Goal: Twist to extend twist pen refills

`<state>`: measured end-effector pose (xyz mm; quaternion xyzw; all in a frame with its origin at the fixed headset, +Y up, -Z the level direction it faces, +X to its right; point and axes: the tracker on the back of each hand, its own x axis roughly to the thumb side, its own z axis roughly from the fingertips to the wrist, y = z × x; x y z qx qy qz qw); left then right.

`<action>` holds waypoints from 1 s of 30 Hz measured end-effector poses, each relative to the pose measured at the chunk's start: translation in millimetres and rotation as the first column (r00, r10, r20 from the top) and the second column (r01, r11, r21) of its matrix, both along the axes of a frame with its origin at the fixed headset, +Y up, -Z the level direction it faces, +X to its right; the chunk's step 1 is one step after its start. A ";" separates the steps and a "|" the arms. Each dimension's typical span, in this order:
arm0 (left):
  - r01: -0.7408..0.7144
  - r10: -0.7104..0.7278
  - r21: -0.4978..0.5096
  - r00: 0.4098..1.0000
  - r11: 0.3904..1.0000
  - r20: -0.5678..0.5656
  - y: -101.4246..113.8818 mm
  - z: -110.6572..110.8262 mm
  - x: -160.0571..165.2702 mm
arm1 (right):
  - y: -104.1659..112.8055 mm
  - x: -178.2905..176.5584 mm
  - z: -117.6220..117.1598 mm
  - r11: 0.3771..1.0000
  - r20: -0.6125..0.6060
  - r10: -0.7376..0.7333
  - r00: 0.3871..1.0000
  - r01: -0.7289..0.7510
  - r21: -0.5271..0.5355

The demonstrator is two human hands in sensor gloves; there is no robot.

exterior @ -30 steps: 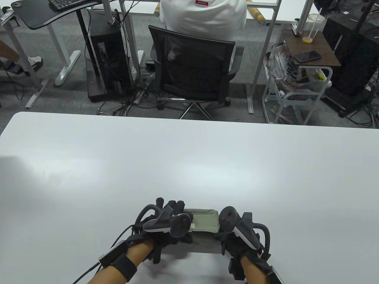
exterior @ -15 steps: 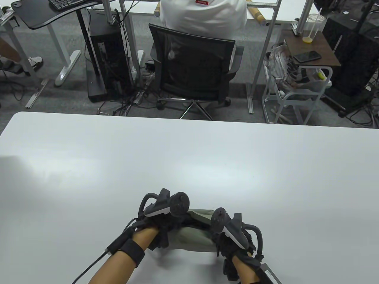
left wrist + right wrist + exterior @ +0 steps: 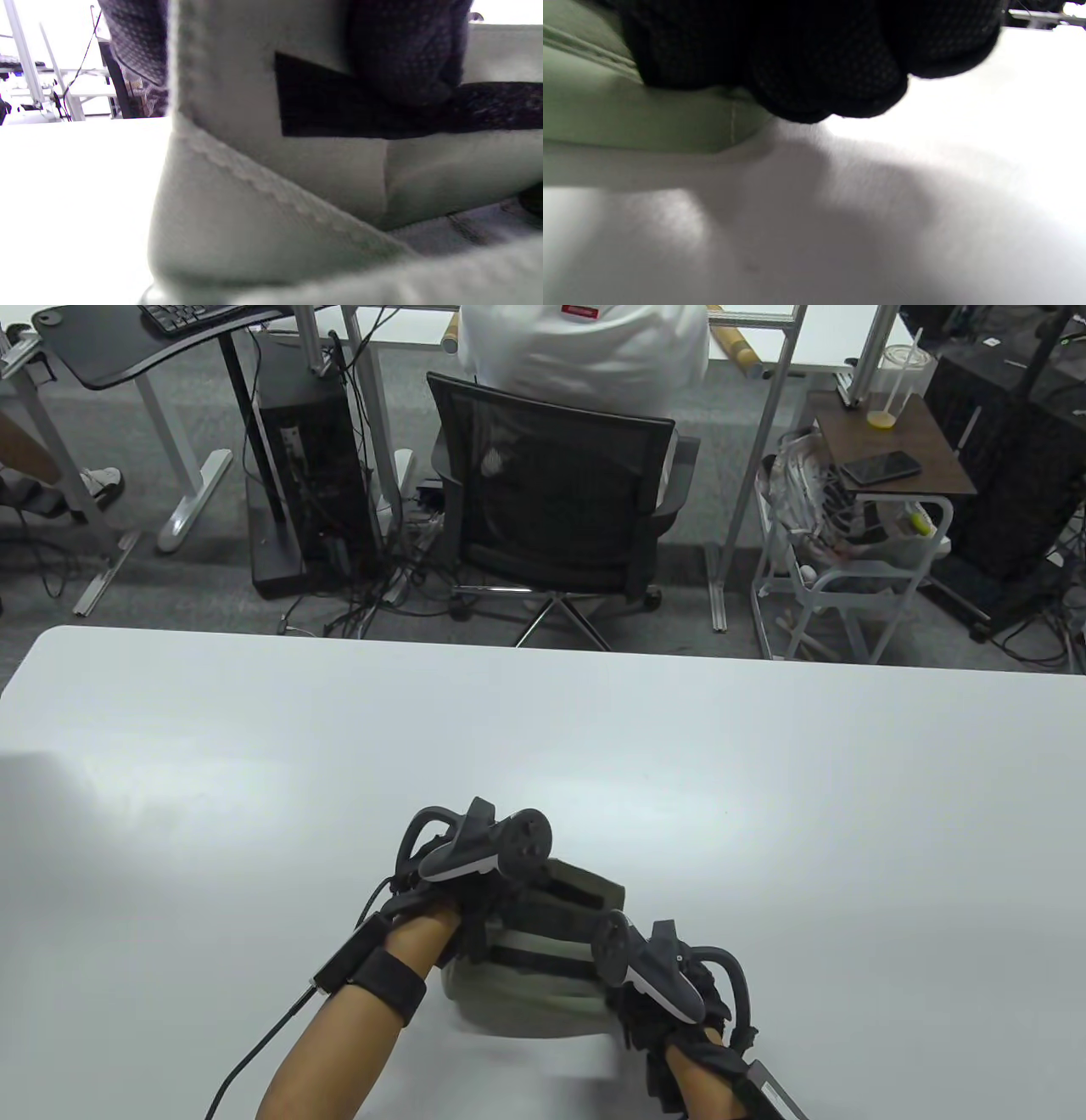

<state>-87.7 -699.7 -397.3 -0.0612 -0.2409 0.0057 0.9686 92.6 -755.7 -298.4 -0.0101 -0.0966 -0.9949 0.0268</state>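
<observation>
A grey-green fabric pencil case (image 3: 526, 993) with dark bands lies spread open near the table's front edge, between both hands. My left hand (image 3: 475, 899) holds its far left part; in the left wrist view gloved fingers (image 3: 407, 55) press on the case (image 3: 263, 203) by a dark strap. My right hand (image 3: 653, 1001) holds the case's right edge; in the right wrist view the curled fingers (image 3: 818, 63) sit on the green fabric (image 3: 628, 123). No pen shows in any view.
The white table (image 3: 594, 763) stretches away beyond the hands. Behind its far edge stand a black office chair (image 3: 551, 500) with a seated person, a computer tower (image 3: 305, 458) and a small cart (image 3: 857, 551).
The closed case has been folded open toward me. My left hand moved farther up the table, my right hand moved nearer and slightly left.
</observation>
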 end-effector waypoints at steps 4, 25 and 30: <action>-0.059 0.059 -0.017 0.998 0.998 0.021 -0.1 -0.1 -6.8 | 51.9 -7.9 15.9 0.959 -0.118 -0.090 0.989 0.118 0.256; 0.051 -0.042 0.047 0.984 0.998 -0.173 5.7 9.7 -36.7 | 40.2 -80.3 11.5 0.998 -0.263 0.030 0.964 -0.012 0.069; -0.007 0.013 0.029 0.975 1.000 -0.222 5.2 5.0 -36.4 | 32.7 -92.2 27.7 0.985 -0.391 0.088 0.916 -0.021 0.174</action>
